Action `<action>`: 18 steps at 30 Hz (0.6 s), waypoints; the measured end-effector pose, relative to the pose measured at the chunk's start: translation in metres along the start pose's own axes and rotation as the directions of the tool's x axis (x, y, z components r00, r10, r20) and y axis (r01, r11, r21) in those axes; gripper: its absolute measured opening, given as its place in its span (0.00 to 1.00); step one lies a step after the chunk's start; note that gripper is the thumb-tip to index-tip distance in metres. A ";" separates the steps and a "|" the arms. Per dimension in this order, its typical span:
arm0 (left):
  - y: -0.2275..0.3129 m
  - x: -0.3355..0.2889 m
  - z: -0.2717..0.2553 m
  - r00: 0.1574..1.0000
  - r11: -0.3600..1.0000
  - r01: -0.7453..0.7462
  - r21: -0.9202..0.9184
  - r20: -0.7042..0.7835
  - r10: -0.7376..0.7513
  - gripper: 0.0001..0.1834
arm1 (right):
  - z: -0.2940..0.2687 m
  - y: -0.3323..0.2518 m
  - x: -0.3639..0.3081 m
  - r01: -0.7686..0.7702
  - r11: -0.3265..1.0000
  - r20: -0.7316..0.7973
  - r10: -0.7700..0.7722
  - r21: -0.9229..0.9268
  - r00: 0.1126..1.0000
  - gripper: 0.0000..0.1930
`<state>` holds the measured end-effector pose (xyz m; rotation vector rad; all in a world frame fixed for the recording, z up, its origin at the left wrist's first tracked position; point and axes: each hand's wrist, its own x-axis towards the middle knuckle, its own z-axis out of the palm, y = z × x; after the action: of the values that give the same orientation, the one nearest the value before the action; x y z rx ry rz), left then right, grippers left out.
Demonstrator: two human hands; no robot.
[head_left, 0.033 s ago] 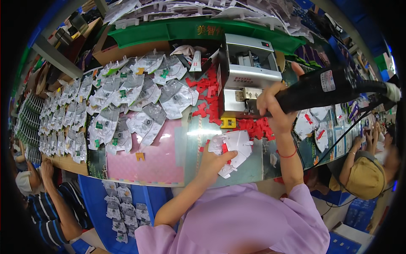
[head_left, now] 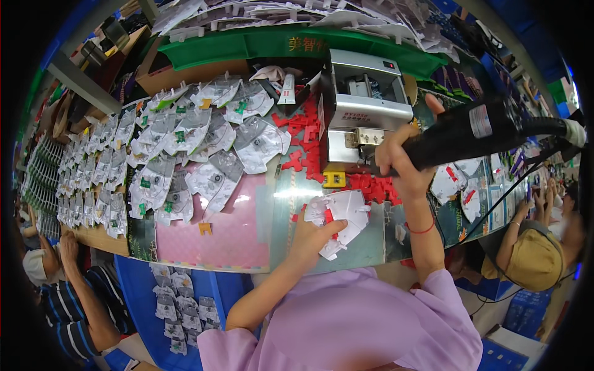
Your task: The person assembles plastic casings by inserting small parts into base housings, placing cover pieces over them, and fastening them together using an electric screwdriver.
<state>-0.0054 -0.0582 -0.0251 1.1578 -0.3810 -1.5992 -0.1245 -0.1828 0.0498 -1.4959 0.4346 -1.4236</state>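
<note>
We grip the white plastic part near the front edge of the surface: the thumb of our left hand lies on top, beside the red clip, the other fingers probably underneath. Our right hand wraps round the black tool, beside the silver machine. Loose red pieces lie beyond the part.

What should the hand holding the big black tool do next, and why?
Perhaps the right hand should bring the long black cylindrical tool from the boxy silver metal machine to the irregular white plastic part: the tool points at the machine's front, while the left hand holds the part, with a small red plastic piece on it, nearer the person's body.
</note>
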 end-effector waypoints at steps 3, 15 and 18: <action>0.003 0.002 0.002 1.000 1.000 0.016 -0.010 -0.007 -0.016 0.22 | 0.008 -0.012 -0.015 -0.044 0.989 0.063 0.035 0.142 0.997 0.42; 0.020 -0.005 0.008 0.991 0.987 0.082 -0.137 0.117 -0.066 0.21 | 0.008 -0.038 -0.053 -0.133 0.909 0.344 -0.013 0.396 0.939 0.36; 0.017 -0.007 0.007 0.988 0.984 0.117 -0.134 0.113 -0.103 0.21 | 0.011 -0.037 -0.060 -0.126 0.920 0.360 -0.017 0.370 0.933 0.32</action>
<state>-0.0018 -0.0609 -0.0056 1.0048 -0.2712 -1.7596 -0.1426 -0.1136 0.0496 -1.3601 -0.0340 -1.0810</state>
